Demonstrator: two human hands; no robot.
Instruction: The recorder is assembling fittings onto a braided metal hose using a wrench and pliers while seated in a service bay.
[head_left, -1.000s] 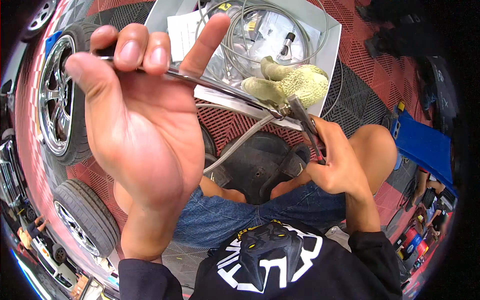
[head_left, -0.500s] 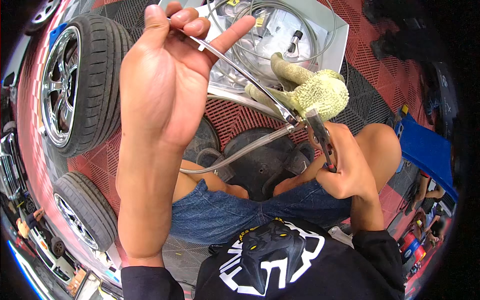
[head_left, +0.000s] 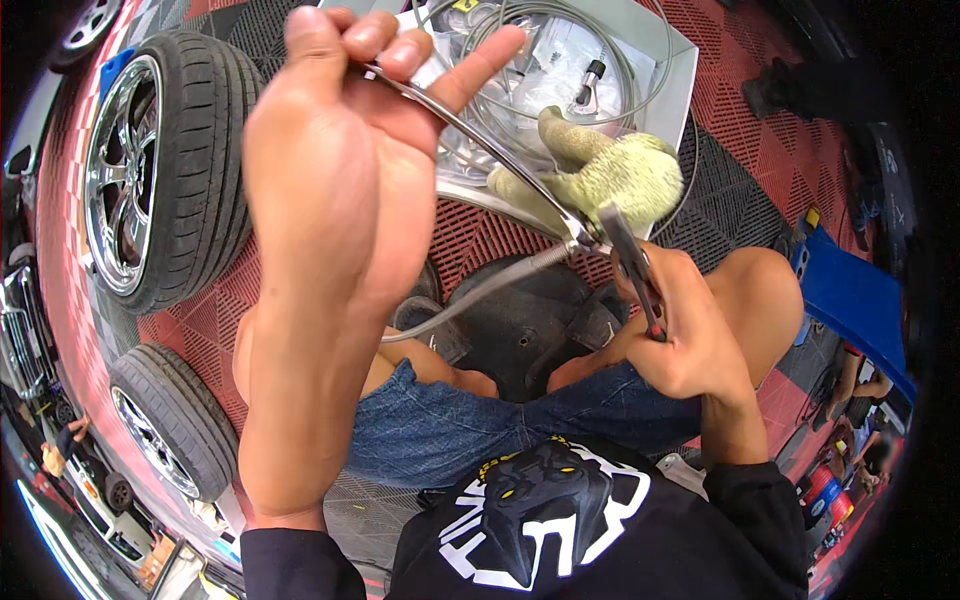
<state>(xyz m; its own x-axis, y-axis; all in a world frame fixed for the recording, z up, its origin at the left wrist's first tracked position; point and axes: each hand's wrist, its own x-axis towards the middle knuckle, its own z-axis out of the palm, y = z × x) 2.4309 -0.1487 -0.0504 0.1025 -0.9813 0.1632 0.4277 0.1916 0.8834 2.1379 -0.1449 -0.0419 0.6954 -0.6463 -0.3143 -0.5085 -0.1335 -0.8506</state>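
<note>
A long chrome wrench (head_left: 480,145) slants across the upper middle, its outer end held in the curled fingers of my left hand (head_left: 335,190), palm up. The wrench's other end sits on the fitting (head_left: 583,238) of a braided hose (head_left: 490,287), which curves down to the left over my legs. My right hand (head_left: 690,325) grips pliers (head_left: 632,262) with a bit of red on the handle. Their jaws are close beside the fitting, where the exact contact is hidden. Just above them is a bunched yellow-green cloth (head_left: 630,185), textured and stained.
An open white box (head_left: 672,80) ahead holds coiled hose, clear plastic bags and a small tube cutter (head_left: 590,85). Two chrome-rimmed wheels (head_left: 200,160) stand on the left. A blue panel (head_left: 855,305) is at the right, and red and black grid tiles cover the floor.
My left hand has moved slightly right, swinging the wrench's outer end with it. The pliers, fitting and cloth have shifted a little to the left.
</note>
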